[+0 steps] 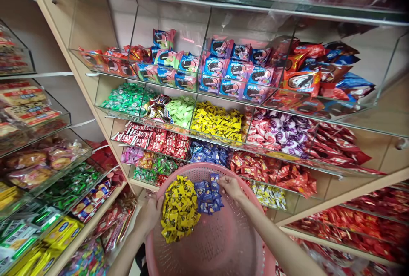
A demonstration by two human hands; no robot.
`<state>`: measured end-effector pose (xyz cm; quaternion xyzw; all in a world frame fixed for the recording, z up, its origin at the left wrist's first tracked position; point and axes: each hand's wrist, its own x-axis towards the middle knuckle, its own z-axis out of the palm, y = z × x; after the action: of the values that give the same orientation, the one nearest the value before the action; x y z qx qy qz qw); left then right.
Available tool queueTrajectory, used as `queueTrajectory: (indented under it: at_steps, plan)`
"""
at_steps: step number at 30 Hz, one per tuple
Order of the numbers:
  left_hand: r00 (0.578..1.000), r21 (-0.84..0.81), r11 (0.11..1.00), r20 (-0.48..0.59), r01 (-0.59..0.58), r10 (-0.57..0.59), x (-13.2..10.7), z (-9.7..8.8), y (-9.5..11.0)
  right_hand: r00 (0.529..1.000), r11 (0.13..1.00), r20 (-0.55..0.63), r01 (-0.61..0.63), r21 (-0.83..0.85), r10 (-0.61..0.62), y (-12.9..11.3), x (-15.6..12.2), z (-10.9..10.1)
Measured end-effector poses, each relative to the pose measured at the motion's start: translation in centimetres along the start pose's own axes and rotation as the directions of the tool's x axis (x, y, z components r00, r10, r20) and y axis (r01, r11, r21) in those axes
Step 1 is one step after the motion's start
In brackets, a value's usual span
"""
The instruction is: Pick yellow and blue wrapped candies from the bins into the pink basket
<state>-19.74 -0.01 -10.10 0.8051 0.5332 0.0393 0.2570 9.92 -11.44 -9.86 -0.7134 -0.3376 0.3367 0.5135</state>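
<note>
A round pink plastic basket (223,246) sits low in front of me. Inside lie a heap of yellow wrapped candies (179,210) and a smaller pile of blue wrapped candies (208,198). My left hand (150,212) grips the basket's left rim beside the yellow heap. My right hand (230,186) hovers over the basket's far side, fingers pinched on a blue candy (214,178) at the top of the blue pile.
Tiered clear bins (204,97) on a wooden shelf hold cookie packs, green, yellow, blue, purple and red candies. The blue candy bin (209,152) is just beyond the basket. More stocked shelves (41,173) stand at the left.
</note>
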Motion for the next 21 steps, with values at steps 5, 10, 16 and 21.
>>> queueTrajectory:
  at_steps: [5,10,16,21]
  plan:
    - [1.000,0.014,1.000,0.004,0.007,-0.007,0.1,0.1,-0.1,0.988,0.987,0.024,-0.150,-0.064,0.152,1.5,-0.7,-0.5]
    - [1.000,0.004,1.000,0.002,0.004,-0.004,0.1,0.0,0.0,0.980,0.979,0.047,-0.190,-0.075,0.193,2.1,-0.4,-0.5]
    - [1.000,0.005,1.000,-0.009,-0.001,0.001,0.1,0.2,-0.2,0.979,0.984,0.108,-0.174,-0.021,0.176,1.9,-0.4,0.0]
    - [1.000,0.015,1.000,-0.027,-0.002,0.003,0.2,0.4,-0.3,0.996,0.945,0.050,-0.060,-0.323,0.080,1.6,-0.5,-0.2]
